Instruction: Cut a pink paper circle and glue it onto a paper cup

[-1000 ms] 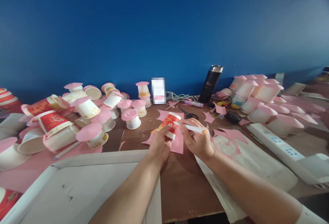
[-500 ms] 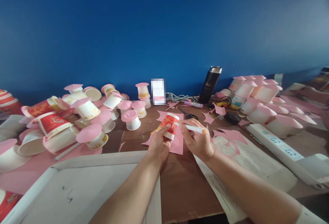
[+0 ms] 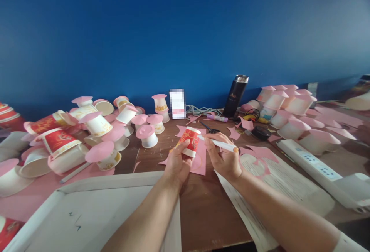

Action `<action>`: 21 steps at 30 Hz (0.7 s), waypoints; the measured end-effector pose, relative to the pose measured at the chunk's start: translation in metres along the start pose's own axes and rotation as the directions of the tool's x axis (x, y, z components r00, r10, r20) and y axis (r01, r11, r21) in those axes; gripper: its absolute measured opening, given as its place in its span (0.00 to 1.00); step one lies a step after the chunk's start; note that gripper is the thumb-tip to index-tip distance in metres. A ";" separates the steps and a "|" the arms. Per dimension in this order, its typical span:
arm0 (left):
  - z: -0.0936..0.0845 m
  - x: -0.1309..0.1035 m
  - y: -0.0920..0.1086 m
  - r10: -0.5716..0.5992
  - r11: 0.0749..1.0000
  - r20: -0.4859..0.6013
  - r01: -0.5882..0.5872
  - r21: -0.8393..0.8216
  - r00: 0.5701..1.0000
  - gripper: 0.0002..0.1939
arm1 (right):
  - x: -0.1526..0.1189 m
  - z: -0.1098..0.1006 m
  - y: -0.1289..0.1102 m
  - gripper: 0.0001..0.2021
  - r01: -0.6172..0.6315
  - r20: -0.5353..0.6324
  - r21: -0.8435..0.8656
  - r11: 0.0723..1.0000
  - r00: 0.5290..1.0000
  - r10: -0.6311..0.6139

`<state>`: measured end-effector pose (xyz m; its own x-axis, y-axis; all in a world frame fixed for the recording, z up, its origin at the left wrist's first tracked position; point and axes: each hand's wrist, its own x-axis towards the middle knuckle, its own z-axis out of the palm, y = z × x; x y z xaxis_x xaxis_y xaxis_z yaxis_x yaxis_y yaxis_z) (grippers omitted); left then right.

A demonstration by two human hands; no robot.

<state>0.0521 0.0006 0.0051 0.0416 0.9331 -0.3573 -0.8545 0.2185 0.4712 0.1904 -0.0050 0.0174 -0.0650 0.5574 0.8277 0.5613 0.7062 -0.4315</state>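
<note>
My left hand (image 3: 178, 161) is closed round a red paper cup (image 3: 191, 139) with gold print and white rims, held tilted over the table. Pinched in my right hand (image 3: 224, 159) is a white pen (image 3: 221, 144) with an orange end, its tip beside the cup's right side. Whether the tip touches the cup cannot be made out. Beneath the cup lies a pink paper sheet (image 3: 200, 167). Dark scissors (image 3: 213, 130) rest just behind my right hand, partly hidden by it.
Several paper cups with pink discs (image 3: 100, 151) crowd the left, others (image 3: 319, 141) the right. A black bottle (image 3: 235, 97) and phone (image 3: 177, 104) stand near the blue wall. A power strip (image 3: 318, 169) is at right, a white box lid (image 3: 110, 213) at front left.
My right hand and the pen have shifted slightly right, and more of the pen shows. At the far right edge, another person's hand has gone from view and a pale cup shows there.
</note>
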 end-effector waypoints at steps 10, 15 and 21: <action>0.003 -0.003 -0.002 -0.008 1.000 0.035 0.008 0.003 0.999 0.05 | -0.001 0.002 -0.005 0.07 0.056 0.031 0.010 0.998 0.998 -0.056; 0.001 -0.002 -0.005 0.005 1.000 0.057 -0.007 0.029 0.998 0.05 | -0.002 0.003 -0.002 0.08 0.062 0.056 0.018 0.998 0.996 -0.063; 0.002 -0.002 -0.005 0.015 1.000 0.047 -0.016 0.022 0.999 0.06 | -0.003 0.004 -0.001 0.08 0.055 0.059 0.005 0.998 0.997 -0.055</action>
<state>0.0573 -0.0014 0.0054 0.0532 0.9485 -0.3123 -0.8435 0.2100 0.4943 0.1870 -0.0058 0.0141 -0.1449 0.5424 0.8276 0.5525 0.7382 -0.3871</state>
